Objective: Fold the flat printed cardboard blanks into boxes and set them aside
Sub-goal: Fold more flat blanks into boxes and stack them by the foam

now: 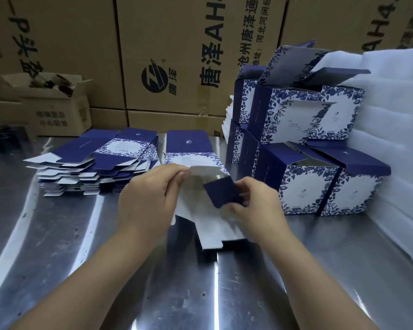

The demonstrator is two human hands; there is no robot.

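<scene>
A person's two bare hands work a printed cardboard blank [196, 210] at the middle of a shiny metal table [57, 258]. The blank lies lengthwise, white inside facing up at the near end, and its dark blue and flowered outer panels show at the far end. The left hand [148, 201] has its fingers curled, pinching the blank's left edge between thumb and fingertips. The right hand [258, 206] pinches a small dark blue flap [222, 191] that stands up tilted from the blank's right side, with the thumb below it and the fingers behind.

To the left and a little farther off, a stack of flat blanks [93, 167] lies fanned out on the table, blue print up. On the right, close beside the hands, folded boxes [308, 139] stand in two tiers with their lids open, white fronts framed in blue leaves turned toward the camera. Sheets of white foam [396, 115] are piled against them on the far right.

Large brown cartons [177, 55] with black printed characters form a wall along the far edge. A small open carton [57, 110] sits at the far left.
</scene>
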